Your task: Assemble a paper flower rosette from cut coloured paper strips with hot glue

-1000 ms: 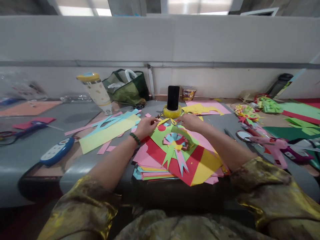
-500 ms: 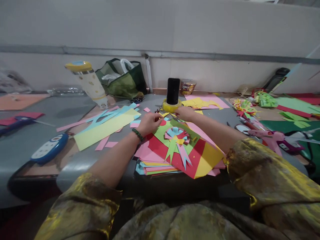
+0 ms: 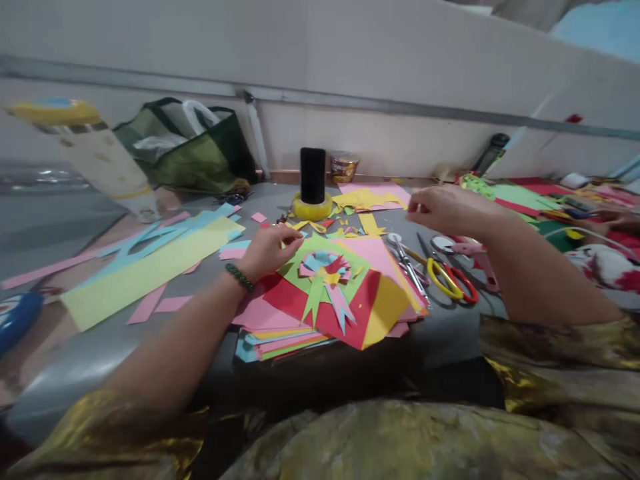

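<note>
Head view: a paper badge point(image 3: 330, 279) with a round, frilly top and hanging tails lies in the middle of the frame. It sits on green paper point(image 3: 291, 268), over red paper point(image 3: 281, 291) and a pile of sheets point(image 3: 284, 347). I think the pile makes a flat place for it, close to the person.

The left hand point(image 3: 271, 251) is just left of the badge, by the green paper's top edge. Its fingers are bent, and the thumb is close to the pointing finger. I can't tell if they pinch a tiny scrap. Maybe the hand stays low there to be near the small bits.

The right hand point(image 3: 447, 210) hangs right of the middle, up over the tools. Its fingers curl in, with the tips bunched; I can't see if they hold anything.

Below it are yellow-handled scissors point(image 3: 446, 281), with the loops toward the person, perhaps so they are easy to grab. A pink glue gun point(image 3: 479, 253) lies near them.

Near the top middle, a phone point(image 3: 313, 175) stands at a yellow tape roll point(image 3: 312, 209), which probably props it up.
</note>
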`<state>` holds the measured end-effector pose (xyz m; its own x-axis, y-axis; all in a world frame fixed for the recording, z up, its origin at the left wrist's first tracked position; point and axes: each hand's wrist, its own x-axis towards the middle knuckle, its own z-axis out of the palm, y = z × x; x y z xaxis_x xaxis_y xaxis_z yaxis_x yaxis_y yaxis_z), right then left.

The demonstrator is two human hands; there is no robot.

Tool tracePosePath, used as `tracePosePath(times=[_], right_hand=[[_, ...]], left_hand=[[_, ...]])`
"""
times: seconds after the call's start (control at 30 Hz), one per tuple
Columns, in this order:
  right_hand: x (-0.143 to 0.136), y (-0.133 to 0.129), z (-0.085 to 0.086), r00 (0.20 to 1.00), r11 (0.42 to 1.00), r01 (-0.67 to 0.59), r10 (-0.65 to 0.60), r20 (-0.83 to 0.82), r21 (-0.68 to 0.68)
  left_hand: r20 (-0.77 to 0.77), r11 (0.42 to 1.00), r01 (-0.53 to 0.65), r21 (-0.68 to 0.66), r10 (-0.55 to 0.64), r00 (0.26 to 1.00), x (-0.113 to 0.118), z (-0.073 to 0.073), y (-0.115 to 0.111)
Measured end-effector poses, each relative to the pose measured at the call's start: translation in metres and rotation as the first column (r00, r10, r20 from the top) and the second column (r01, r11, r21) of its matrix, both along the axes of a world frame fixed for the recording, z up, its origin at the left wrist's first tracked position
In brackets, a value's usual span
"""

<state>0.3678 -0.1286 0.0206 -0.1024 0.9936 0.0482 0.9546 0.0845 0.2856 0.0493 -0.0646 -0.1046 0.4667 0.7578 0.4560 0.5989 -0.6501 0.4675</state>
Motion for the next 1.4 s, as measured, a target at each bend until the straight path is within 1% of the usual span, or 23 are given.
tracePosePath(times=[0.07, 0.1, 0.17, 0.23, 0.3, 0.37, 0.47, 0.57, 0.67, 0.73, 0.87, 0.93, 1.0, 1.07, 1.13, 1.3, 1.4], right_hand=[[0.018, -0.029, -0.003, 0.992, 0.987, 0.121, -0.117, 0.048, -0.109], [0.024, -0.042, -0.008, 0.984, 0.968, 0.177, -0.168, 0.064, -0.181], [0.030, -0.065, -0.024, 0.972, 0.928, 0.237, -0.227, 0.067, -0.287], [0.033, -0.080, -0.042, 0.955, 0.904, 0.295, -0.289, 0.066, -0.311], [0.038, -0.087, -0.059, 0.927, 0.883, 0.356, -0.375, -0.005, -0.305], [0.047, -0.087, -0.071, 0.883, 0.874, 0.382, -0.441, -0.161, -0.299], [0.061, -0.081, -0.081, 0.812, 0.879, 0.370, -0.464, -0.354, -0.302], [0.065, -0.074, -0.087, 0.765, 0.888, 0.345, -0.454, -0.457, -0.305], [0.057, -0.068, -0.094, 0.695, 0.901, 0.311, -0.433, -0.575, -0.303], [0.050, -0.065, -0.097, 0.630, 0.906, 0.275, -0.423, -0.651, -0.322], [0.047, -0.065, -0.097, 0.497, 0.918, 0.225, -0.397, -0.771, -0.327], [0.053, -0.065, -0.095, 0.472, 0.932, 0.227, -0.359, -0.805, -0.282], [0.062, -0.062, -0.094, 0.491, 0.947, 0.231, -0.310, -0.814, -0.221], [0.069, -0.056, -0.095, 0.538, 0.957, 0.232, -0.274, -0.797, -0.173], [0.074, -0.051, -0.097, 0.597, 0.959, 0.236, -0.270, -0.756, -0.156], [0.078, -0.046, -0.101, 0.775, 0.962, 0.246, -0.268, -0.572, -0.117], [0.076, -0.047, -0.102, 0.851, 0.960, 0.261, -0.280, -0.443, -0.106]], left_hand=[[-0.031, 1.000, -0.017, 0.001, 0.017, 0.999, 0.000, 0.001, 0.000], [-0.046, 1.000, -0.030, -0.001, 0.030, 0.998, 0.000, 0.001, 0.001], [-0.063, 0.999, -0.047, -0.008, 0.046, 0.997, -0.001, 0.002, 0.000], [-0.068, 0.999, -0.047, -0.019, 0.046, 0.997, -0.001, 0.004, -0.001], [-0.079, 0.999, -0.036, -0.034, 0.033, 0.996, 0.000, 0.005, -0.002], [-0.095, 0.998, -0.035, -0.049, 0.030, 0.995, 0.000, 0.005, -0.003], [-0.117, 0.997, -0.048, -0.066, 0.040, 0.992, 0.001, 0.005, -0.002], [-0.130, 0.995, -0.052, -0.081, 0.041, 0.991, 0.001, 0.004, -0.001], [-0.146, 0.994, -0.043, -0.099, 0.028, 0.989, 0.001, 0.004, -0.001], [-0.153, 0.994, -0.040, -0.106, 0.024, 0.988, 0.001, 0.003, -0.001], [-0.137, 0.996, -0.013, -0.093, 0.000, 0.991, -0.001, 0.003, 0.000], [-0.134, 0.997, 0.011, -0.082, -0.022, 0.991, -0.002, 0.002, 0.002], [-0.142, 0.997, 0.026, -0.070, -0.036, 0.989, -0.003, 0.001, 0.003], [-0.152, 0.998, 0.027, -0.061, -0.036, 0.988, -0.004, 0.001, 0.004], [-0.159, 0.998, 0.023, -0.063, -0.033, 0.987, -0.004, 0.000, 0.005], [-0.170, 0.998, 0.011, -0.065, -0.022, 0.985, -0.003, 0.002, 0.002], [-0.198, 0.998, 0.010, -0.067, -0.023, 0.980, -0.002, 0.004, 0.000]])
